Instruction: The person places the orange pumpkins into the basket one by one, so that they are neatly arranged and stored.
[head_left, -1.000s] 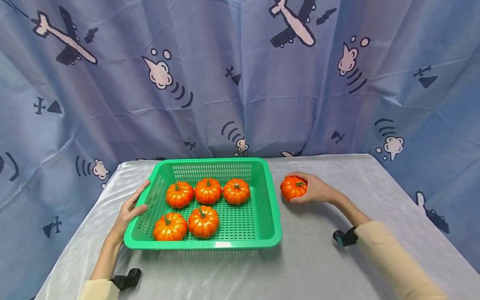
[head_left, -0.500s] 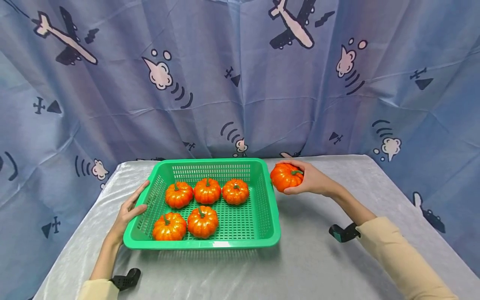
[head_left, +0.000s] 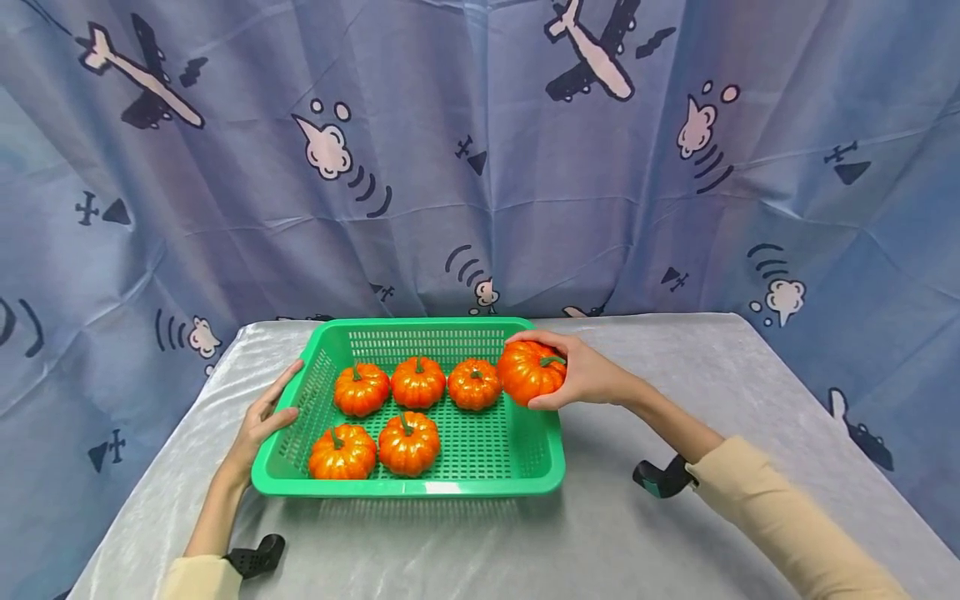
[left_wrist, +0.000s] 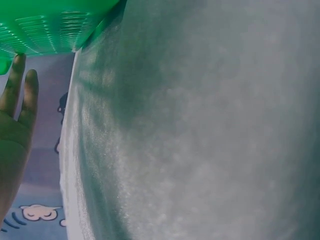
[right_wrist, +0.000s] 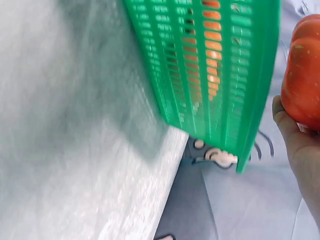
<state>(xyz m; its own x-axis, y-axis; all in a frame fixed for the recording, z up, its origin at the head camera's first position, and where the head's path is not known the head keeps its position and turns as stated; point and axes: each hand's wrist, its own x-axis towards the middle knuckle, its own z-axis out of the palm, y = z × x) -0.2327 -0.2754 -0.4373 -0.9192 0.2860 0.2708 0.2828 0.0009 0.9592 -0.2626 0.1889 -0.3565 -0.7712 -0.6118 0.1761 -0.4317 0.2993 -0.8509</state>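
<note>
My right hand [head_left: 588,375] grips a small glossy orange pumpkin [head_left: 527,372] with a green stem, thumb on its near side and fingers over the far side. It overlaps the right side of a green plastic basket [head_left: 420,489] in the head view. The right wrist view shows this pumpkin [right_wrist: 304,75] higher than the basket rim. Straight fingers of my left hand [head_left: 258,425] rest along the basket's left rim, the thumb reaching over it. In the left wrist view, the left hand's fingertips touch the slotted basket wall [left_wrist: 45,30].
Inside the basket sit several similar pumpkins [head_left: 408,443], all left of the held one. The basket stands on a table with a pale silvery cloth [head_left: 420,550]. Behind the table hangs a blue curtain [head_left: 420,250] printed with planes.
My right hand has lifted the pumpkin off the cloth and carried it left, from beside the basket to over its right side. My left hand has stayed at the left rim.
</note>
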